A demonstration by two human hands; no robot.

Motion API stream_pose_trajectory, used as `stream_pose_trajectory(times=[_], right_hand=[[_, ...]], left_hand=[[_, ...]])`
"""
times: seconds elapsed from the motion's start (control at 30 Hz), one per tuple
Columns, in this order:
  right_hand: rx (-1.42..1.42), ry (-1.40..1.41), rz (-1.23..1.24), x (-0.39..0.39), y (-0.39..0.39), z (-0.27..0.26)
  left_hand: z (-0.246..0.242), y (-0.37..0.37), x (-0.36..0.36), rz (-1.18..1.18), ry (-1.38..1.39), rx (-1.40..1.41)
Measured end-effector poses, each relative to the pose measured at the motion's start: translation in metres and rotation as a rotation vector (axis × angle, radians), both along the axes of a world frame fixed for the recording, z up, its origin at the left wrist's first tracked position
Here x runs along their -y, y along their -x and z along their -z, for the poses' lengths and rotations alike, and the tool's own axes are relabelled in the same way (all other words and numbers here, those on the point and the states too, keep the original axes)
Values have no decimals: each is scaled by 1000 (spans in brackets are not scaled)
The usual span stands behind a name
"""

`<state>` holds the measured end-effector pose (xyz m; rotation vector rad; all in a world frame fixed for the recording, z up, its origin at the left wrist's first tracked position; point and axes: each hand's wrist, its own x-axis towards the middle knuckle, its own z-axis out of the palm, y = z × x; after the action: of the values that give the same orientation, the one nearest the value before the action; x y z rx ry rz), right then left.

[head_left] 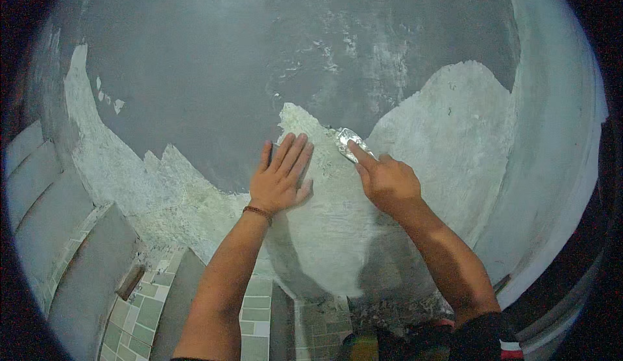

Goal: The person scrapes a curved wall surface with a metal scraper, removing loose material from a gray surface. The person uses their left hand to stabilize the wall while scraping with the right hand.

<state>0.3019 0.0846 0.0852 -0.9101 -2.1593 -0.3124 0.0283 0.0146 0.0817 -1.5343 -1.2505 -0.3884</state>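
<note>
Before me rises a wall coated in dark grey paint (185,69), with pale plaster (331,234) bared below a jagged edge. My left hand (280,176) lies flat on the wall near a pointed tip of the bare plaster, fingers spread and holding nothing. A brown bracelet (258,211) circles that wrist. To its right, my right hand (392,181) grips a shiny metal scraper blade (348,144), the index finger laid along it. The blade touches the wall where paint and plaster meet. My fingers hide its handle.
Steps (92,244) with tiled treads (141,312) climb at the left. A small brown block (130,282) sits on one of them. Dark crumbs of debris (389,305) lie at the wall's foot. Towards the right the wall turns at a pale corner (550,117).
</note>
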Motion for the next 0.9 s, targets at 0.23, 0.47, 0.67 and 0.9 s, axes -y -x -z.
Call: stream_pose_trajectory(times=[0.23, 0.47, 0.67, 0.9], right_hand=[[33, 76, 8, 10, 10, -17], [52, 55, -10, 15, 5, -14], [14, 98, -16, 10, -1, 0], [-18, 162, -38, 18, 8, -19]], left_hand=[[5, -1, 2, -12, 26, -51], [5, -1, 1, 43, 34, -23], [7, -1, 1, 37, 45, -10], [7, -2, 0, 39, 25, -12]])
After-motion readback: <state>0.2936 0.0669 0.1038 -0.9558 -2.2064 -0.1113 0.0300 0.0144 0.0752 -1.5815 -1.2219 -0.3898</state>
